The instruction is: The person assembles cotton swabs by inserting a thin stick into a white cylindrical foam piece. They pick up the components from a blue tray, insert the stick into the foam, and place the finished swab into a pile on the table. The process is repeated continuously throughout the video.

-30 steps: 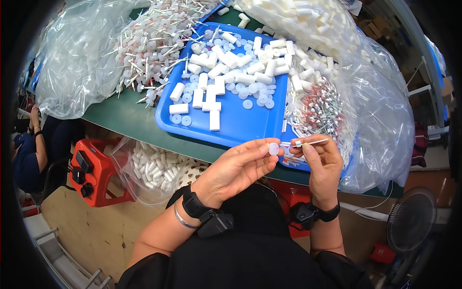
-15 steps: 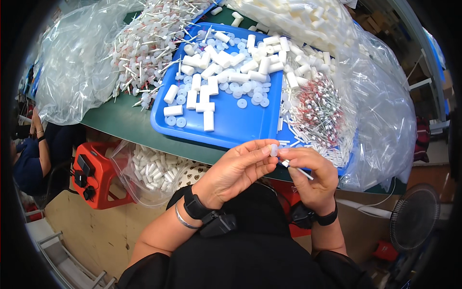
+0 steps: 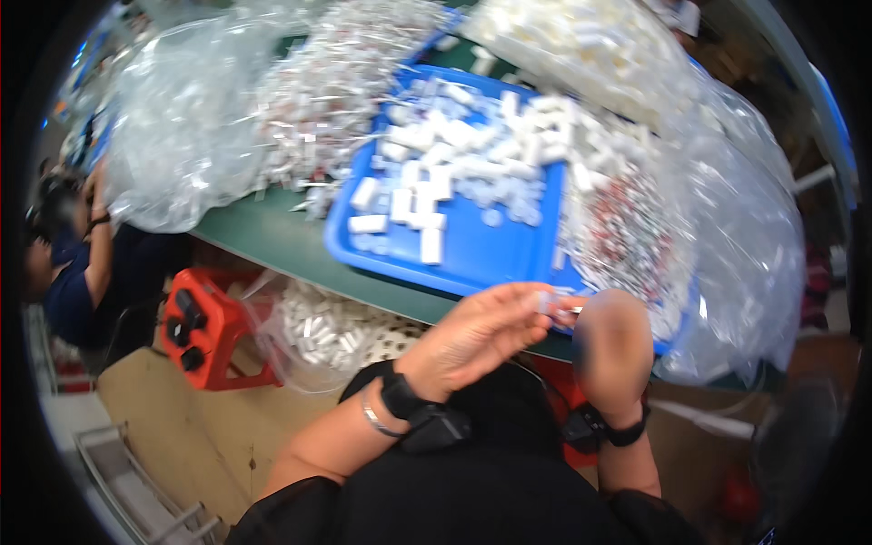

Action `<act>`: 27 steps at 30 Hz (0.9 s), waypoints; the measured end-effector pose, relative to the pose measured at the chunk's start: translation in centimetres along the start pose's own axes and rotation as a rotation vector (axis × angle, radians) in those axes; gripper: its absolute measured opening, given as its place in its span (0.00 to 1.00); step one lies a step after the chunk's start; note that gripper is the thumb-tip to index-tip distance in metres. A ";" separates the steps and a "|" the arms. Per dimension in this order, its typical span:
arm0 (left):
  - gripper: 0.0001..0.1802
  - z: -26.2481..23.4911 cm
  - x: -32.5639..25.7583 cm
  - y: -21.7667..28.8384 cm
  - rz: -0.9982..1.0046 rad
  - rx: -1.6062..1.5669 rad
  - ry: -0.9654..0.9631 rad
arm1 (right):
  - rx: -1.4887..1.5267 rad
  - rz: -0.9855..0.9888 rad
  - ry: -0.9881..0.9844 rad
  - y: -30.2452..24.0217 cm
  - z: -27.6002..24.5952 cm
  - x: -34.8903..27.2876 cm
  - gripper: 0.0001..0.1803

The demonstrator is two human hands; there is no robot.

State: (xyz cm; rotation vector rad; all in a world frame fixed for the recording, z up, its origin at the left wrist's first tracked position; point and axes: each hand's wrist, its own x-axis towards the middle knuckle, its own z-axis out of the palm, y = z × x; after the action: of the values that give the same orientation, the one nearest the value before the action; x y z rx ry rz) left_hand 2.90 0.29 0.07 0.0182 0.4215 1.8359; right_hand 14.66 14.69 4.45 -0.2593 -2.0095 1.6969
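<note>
My left hand point(image 3: 495, 331) pinches a small translucent disc point(image 3: 544, 302) between thumb and fingertips, in front of the blue tray's near edge. Close beside it, my right hand point(image 3: 619, 350) is smeared by motion, its fingertips reaching toward the disc. Something pale and thin shows at those fingertips; it looks like the small white stick part seen there earlier, but its outline is blurred. Behind the hands lies the blue tray point(image 3: 418, 274), holding white foam-like cylinders point(image 3: 431, 245) and more translucent discs point(image 3: 491, 217).
A heap of thin white stick parts point(image 3: 318, 113) covers the table's left, beside a clear plastic bag point(image 3: 186, 118). Rightward are red-and-white wired pieces point(image 3: 627, 222) and bags of cylinders point(image 3: 590, 45). Below stands a red stool point(image 3: 204, 331); a person point(image 3: 77, 263) sits far left.
The whole view has shifted, so the table and tray sit lower and farther right. My right hand has turned and blurred, its fingertips now closer to the disc in my left hand.
</note>
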 end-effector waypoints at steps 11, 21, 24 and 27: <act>0.18 -0.6 -0.8 -0.3 0.048 0.103 -0.002 | -0.163 0.009 0.153 0.4 1.2 -1.1 0.07; 0.16 -0.4 -0.9 0.6 0.026 0.079 0.061 | 0.012 0.064 -0.015 -0.2 1.6 -0.5 0.07; 0.16 -0.3 -0.9 0.6 0.026 0.083 0.062 | -0.106 -0.003 0.011 0.5 1.5 -0.3 0.07; 0.16 -0.2 -1.0 0.5 0.061 0.103 0.122 | -0.196 0.033 -0.017 0.6 0.6 0.2 0.06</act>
State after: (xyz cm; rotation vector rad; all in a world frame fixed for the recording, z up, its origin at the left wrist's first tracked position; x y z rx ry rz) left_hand 2.71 -0.82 0.20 -0.0103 0.6071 1.8801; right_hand 14.11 14.33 3.87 -0.3471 -2.1982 1.5262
